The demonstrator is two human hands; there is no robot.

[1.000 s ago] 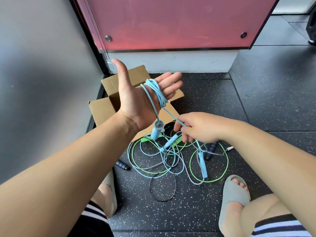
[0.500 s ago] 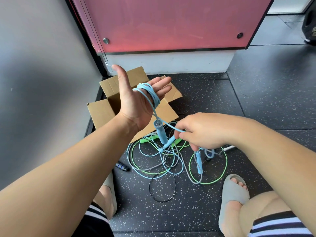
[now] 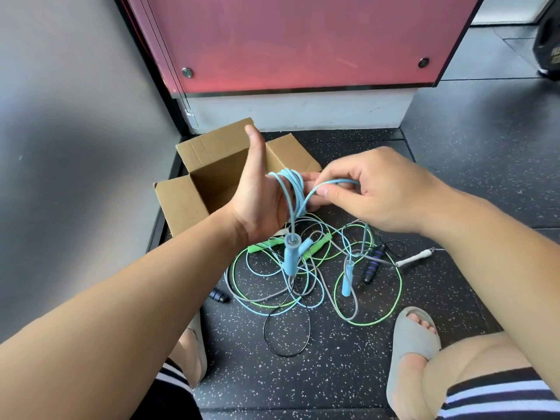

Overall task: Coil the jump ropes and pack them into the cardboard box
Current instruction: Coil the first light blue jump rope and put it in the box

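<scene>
Head view: left hand (image 3: 257, 204), centre frame, fingers straight, wound with light-blue jump rope (image 3: 292, 183); right hand (image 3: 378, 192) close beside, pinching its strand. Open cardboard box (image 3: 194, 198) behind, centre left. Remaining jump ropes (image 3: 263, 245) tangled on floor (image 3: 333, 374), lower centre.

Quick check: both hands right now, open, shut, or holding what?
Left hand: open, with the blue rope looped round it.
Right hand: pinches the blue rope.
</scene>
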